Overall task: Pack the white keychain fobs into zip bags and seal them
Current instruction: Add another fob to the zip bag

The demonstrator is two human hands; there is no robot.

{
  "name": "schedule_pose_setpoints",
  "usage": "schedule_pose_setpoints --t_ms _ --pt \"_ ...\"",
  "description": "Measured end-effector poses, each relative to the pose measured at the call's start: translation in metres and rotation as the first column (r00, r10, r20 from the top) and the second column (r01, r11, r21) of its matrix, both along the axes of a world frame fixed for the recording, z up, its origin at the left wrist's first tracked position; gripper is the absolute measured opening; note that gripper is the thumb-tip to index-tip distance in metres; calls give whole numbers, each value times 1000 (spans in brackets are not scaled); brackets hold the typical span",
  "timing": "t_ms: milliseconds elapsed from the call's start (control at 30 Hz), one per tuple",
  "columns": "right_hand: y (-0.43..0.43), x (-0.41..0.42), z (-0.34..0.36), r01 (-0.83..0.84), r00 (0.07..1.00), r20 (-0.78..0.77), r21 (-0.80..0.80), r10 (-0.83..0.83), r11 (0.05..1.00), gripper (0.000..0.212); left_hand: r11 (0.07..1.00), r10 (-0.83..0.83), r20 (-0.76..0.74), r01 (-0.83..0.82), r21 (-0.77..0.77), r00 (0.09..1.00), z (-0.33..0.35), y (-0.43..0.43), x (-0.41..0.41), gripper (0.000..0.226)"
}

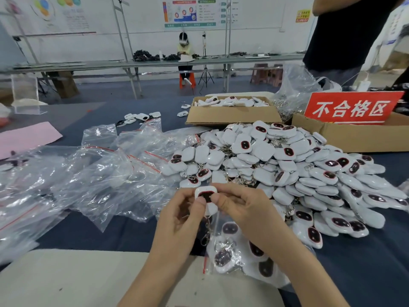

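Note:
A white keychain fob (207, 199) with a dark window is held upright between both hands at the centre. My left hand (179, 214) pinches its left side; my right hand (236, 207) pinches its right side with thumb on the face. Its metal chain (207, 232) hangs below. Under my right wrist lies a clear zip bag (234, 255) holding several fobs. A large heap of white fobs (287, 169) spreads across the right of the dark table.
A pile of empty clear zip bags (88, 173) covers the left. Two cardboard boxes stand behind the heap: one with fobs (232, 115), one bearing a red sign (352, 109). A person in black (345, 34) stands at the far right. A pink sheet (26, 138) lies left.

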State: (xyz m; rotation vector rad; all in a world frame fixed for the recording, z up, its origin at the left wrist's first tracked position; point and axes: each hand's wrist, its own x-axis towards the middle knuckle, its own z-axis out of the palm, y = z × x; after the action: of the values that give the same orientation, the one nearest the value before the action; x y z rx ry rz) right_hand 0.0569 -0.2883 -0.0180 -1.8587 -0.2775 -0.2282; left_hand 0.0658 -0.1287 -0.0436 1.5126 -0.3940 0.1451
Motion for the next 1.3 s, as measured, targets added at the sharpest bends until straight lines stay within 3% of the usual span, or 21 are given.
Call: schedule_pose_setpoints --t_ms 200,500,667,967,1300 --pt "1 -1 0 -38 999 -9 19 39 999 35 998 17 9 -17 56 1000 2 3 1 20" --pt "2 -2 -2 -28 996 -83 48 31 998 21 1000 13 -8 -13 26 1000 3 1 1 19" --pt "3 -3 1 22 999 -42 57 -20 998 34 1000 5 -11 -4 30 1000 2 1 1 13" --pt "3 -2 -3 39 999 -34 76 -37 996 28 998 -43 -26 44 48 999 -2 1 2 7" --pt "-1 -3 -2 29 999 -49 88 -25 996 25 994 -97 -68 101 50 993 -4 2 4 19"
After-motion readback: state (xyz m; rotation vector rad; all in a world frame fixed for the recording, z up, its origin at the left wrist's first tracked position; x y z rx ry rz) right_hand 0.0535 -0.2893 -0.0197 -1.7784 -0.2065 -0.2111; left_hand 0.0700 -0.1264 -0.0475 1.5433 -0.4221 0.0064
